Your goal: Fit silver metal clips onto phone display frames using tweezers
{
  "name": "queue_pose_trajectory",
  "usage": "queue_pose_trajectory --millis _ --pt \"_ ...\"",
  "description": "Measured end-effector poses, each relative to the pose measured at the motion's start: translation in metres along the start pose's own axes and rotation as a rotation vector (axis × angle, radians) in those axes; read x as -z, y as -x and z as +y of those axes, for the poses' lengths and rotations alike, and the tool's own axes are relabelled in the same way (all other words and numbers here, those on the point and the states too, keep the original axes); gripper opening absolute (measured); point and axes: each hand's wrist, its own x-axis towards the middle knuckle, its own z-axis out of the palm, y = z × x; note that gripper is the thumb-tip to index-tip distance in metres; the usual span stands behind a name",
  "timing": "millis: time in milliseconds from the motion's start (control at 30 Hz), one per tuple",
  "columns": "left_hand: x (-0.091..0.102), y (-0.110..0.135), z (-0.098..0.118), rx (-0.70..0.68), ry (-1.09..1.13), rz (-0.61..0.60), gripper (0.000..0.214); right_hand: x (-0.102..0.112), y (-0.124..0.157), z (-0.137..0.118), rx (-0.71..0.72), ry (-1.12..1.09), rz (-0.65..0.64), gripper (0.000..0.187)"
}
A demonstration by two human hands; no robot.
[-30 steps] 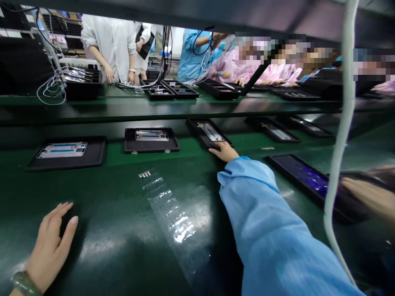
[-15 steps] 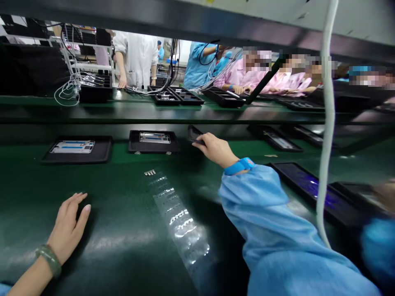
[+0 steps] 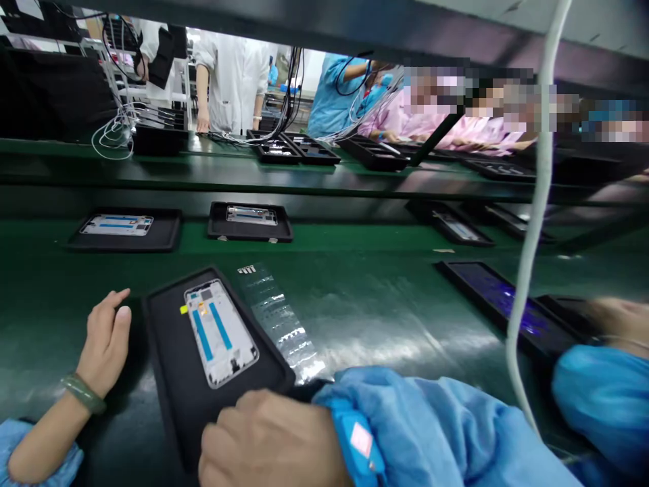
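My right hand (image 3: 268,433) grips the near edge of a black tray (image 3: 175,406), which sits tilted in front of me. In it lies a silver phone frame (image 3: 223,331) with two blue strips and a yellow tab at one side. The right fingertips are hidden behind the hand and tray. To the left of the tray, my left hand (image 3: 106,335) stays open and empty, thumb apart from the fingers, a green bangle at its wrist. Partly behind the tray is a clear plastic strip (image 3: 284,321) with small pale pieces (image 3: 247,269) at its far end.
Two black trays with phone frames, a left one (image 3: 167,233) and a middle one (image 3: 218,233), stand at the back of the green bench. A tray with purple film (image 3: 487,287) lies right, near another person's arm (image 3: 598,385). A white cable (image 3: 542,182) hangs in front.
My right hand has come back from the far side of the bench towards me, bringing the black tray with the phone frame. My left hand has shifted slightly left.
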Motion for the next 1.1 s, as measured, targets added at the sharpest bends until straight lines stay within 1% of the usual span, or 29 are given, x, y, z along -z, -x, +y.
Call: queue_pose_trajectory --millis 67,133,167,233,267,300,333,400,467,500,533,600,667,733,800,900,1000,1100 --pt "0.002 -0.002 0.0 0.006 -0.006 0.008 0.047 -0.017 -0.003 -0.012 0.001 -0.134 -0.047 0.015" --pt "0.001 -0.004 0.001 -0.011 -0.007 -0.039 0.046 -0.026 -0.004 -0.011 0.0 -0.249 -0.103 0.017" --pt "0.0 -0.004 0.002 -0.029 -0.007 -0.077 0.046 -0.027 -0.005 -0.004 -0.001 -0.29 -0.113 0.015" --pt "-0.003 -0.005 0.005 -0.076 -0.012 -0.169 0.046 -0.021 -0.002 0.018 -0.036 -0.343 -0.057 0.007" --pt "-0.005 -0.004 0.006 -0.101 -0.019 -0.214 0.046 -0.016 0.001 0.034 -0.113 -0.416 0.044 0.013" --pt "-0.007 -0.004 0.008 -0.124 -0.029 -0.254 0.046 -0.011 0.004 0.051 -0.203 -0.49 0.164 0.013" --pt "-0.008 -0.003 0.009 -0.144 -0.04 -0.287 0.047 -0.006 0.009 0.069 -0.326 -0.55 0.275 0.015" --pt "-0.009 -0.002 0.01 -0.17 -0.064 -0.328 0.046 -0.004 0.019 0.105 -0.636 -0.679 0.438 0.03" --pt "-0.008 -0.003 0.011 -0.185 -0.086 -0.347 0.044 -0.01 0.027 0.134 -0.898 -0.87 0.554 0.041" --pt "-0.006 -0.005 0.012 -0.194 -0.095 -0.355 0.044 -0.015 0.03 0.146 -0.985 -0.947 0.65 0.042" --pt "-0.005 -0.007 0.013 -0.203 -0.103 -0.361 0.043 -0.021 0.031 0.156 -1.033 -1.013 0.753 0.039" --pt "-0.003 -0.013 0.02 -0.227 -0.111 -0.372 0.044 -0.032 0.03 0.17 -1.061 -1.081 0.867 0.028" --pt "-0.004 -0.022 0.035 -0.291 -0.14 -0.403 0.047 -0.041 0.026 0.182 -1.064 -1.082 0.881 0.022" --pt "-0.011 -0.031 0.056 -0.411 -0.22 -0.473 0.048 -0.047 0.022 0.192 -1.09 -1.051 0.867 0.02" --pt "-0.025 -0.038 0.081 -0.548 -0.33 -0.557 0.047 -0.052 0.018 0.201 -1.121 -1.022 0.852 0.019" --pt "-0.055 -0.043 0.114 -0.621 -0.358 -0.606 0.05 -0.058 0.013 0.209 -1.155 -1.003 0.81 0.018" --pt "-0.08 -0.044 0.13 -0.635 -0.369 -0.63 0.051 -0.062 0.01 0.211 -1.18 -1.01 0.771 0.016" --pt "-0.091 -0.042 0.132 -0.623 -0.373 -0.639 0.049 -0.064 0.007 0.21 -1.191 -1.038 0.748 0.018"
